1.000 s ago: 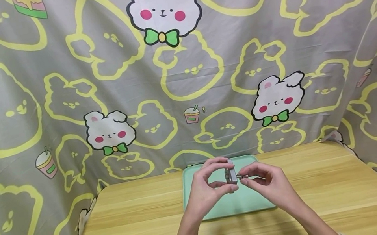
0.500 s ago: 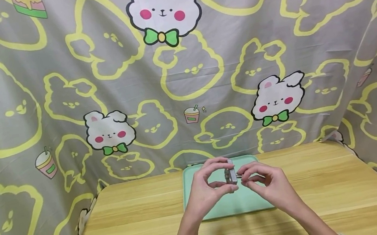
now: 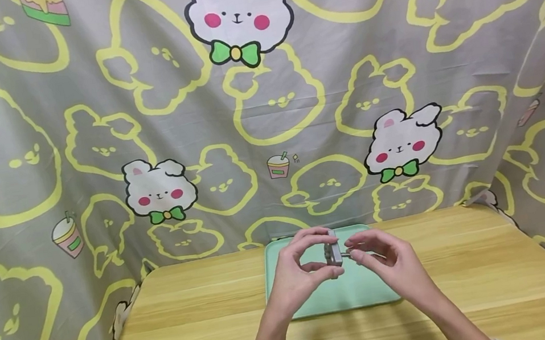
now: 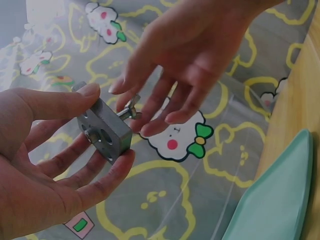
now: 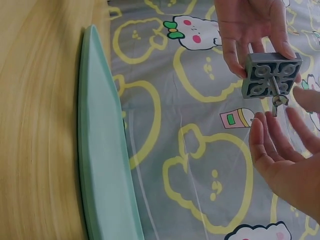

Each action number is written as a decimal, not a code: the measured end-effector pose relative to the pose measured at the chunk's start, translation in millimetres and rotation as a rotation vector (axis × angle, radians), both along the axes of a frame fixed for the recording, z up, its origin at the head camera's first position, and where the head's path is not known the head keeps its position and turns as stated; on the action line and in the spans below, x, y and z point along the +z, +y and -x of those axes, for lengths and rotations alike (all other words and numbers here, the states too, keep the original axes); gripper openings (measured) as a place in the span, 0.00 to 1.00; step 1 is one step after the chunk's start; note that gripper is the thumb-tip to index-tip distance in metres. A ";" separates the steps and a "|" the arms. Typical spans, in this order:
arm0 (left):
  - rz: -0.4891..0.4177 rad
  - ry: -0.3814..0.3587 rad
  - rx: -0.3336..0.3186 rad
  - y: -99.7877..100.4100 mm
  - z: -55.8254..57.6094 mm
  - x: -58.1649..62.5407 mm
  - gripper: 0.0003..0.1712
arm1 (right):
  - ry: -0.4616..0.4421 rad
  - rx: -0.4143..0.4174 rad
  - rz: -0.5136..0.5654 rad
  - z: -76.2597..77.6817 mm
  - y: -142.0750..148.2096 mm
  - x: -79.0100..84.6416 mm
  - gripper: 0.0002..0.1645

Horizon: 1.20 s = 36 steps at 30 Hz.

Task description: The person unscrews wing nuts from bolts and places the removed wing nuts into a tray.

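My left hand (image 3: 298, 267) grips a small grey square block (image 4: 111, 131) by its edges, thumb on one side and fingers on the other. Holes and hollow rings show on its two faces. A metal bolt (image 5: 274, 86) passes through the middle, its rounded head (image 4: 92, 134) on the far face. A wing nut (image 5: 279, 101) sits on the bolt's threaded end, some way out from the block. Around that nut my right hand (image 3: 390, 261) has its thumb and fingers spread, the fingertips close to the wings. The block is held up above the tray.
A mint-green tray (image 3: 316, 303) lies on the wooden table (image 3: 191, 301) beneath and behind the hands. A grey curtain (image 3: 214, 120) with cartoon animals hangs behind the table and along both sides.
My right thumb and fingers have parted from around the wing nut, where they were closed together before. The left hand and the block have stayed almost still.
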<state>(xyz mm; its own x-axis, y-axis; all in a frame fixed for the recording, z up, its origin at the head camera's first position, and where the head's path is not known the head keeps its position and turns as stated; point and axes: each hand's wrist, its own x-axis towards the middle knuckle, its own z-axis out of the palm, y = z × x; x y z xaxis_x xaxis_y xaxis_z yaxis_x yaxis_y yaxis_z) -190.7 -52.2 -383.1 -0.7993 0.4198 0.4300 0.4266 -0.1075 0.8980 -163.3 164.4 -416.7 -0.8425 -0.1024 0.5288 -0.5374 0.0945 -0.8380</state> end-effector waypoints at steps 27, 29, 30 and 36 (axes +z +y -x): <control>0.017 -0.019 -0.004 -0.8 -0.1 1.2 0.24 | -0.125 0.002 -0.008 0.3 0.5 0.3 0.10; 0.014 -0.021 -0.006 -0.8 -0.2 1.5 0.24 | -0.099 -0.003 -0.020 0.2 0.5 0.3 0.09; 0.013 -0.020 -0.008 -0.8 -0.1 1.5 0.24 | -0.088 -0.006 -0.025 0.1 0.4 0.3 0.09; 0.015 -0.015 -0.012 -0.8 -0.3 1.9 0.24 | -0.044 -0.028 -0.036 -0.3 -0.5 0.0 0.06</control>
<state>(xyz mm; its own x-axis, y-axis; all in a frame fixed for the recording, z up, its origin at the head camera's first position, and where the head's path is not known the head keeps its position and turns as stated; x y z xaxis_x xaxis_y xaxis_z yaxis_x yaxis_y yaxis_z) -190.4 -53.1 -381.2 -0.8007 0.4352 0.4116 0.4117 -0.0993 0.9059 -163.0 163.9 -416.7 -0.8675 -0.0969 0.4879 -0.4972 0.1394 -0.8564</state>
